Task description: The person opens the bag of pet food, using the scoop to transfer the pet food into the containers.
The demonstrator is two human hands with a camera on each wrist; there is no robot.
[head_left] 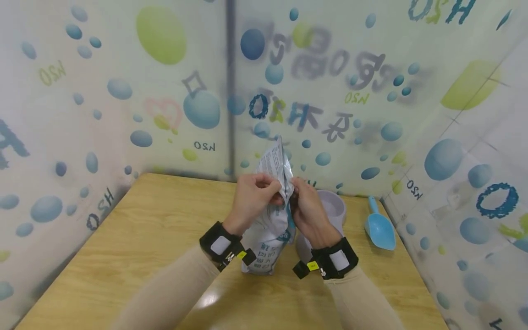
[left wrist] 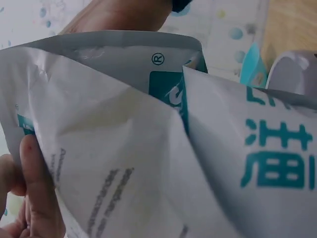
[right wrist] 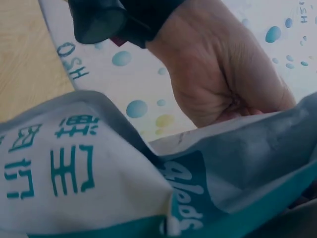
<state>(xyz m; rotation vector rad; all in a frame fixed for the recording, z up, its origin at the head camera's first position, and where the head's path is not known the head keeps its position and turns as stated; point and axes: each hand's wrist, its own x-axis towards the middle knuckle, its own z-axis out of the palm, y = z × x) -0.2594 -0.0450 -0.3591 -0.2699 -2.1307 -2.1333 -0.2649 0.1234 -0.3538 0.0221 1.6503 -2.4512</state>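
Observation:
A silvery white bag (head_left: 266,224) with teal lettering stands upright on the table, its upper part creased and folded over. My left hand (head_left: 255,198) pinches the left side of the bag's upper part between thumb and fingers. On the other side, my right hand (head_left: 310,210) grips the bag's edge, its fingers partly hidden behind the film. Both wrist views are largely filled by the bag's printed film (left wrist: 119,134). Whether the bag's top is sealed cannot be made out.
Just behind my right hand stands a pale purple bowl-like container (head_left: 333,206), partly covered by that hand. A light blue scoop (head_left: 380,230) lies at the right edge of the wooden table (head_left: 165,215). Patterned walls (head_left: 185,151) enclose the back and sides.

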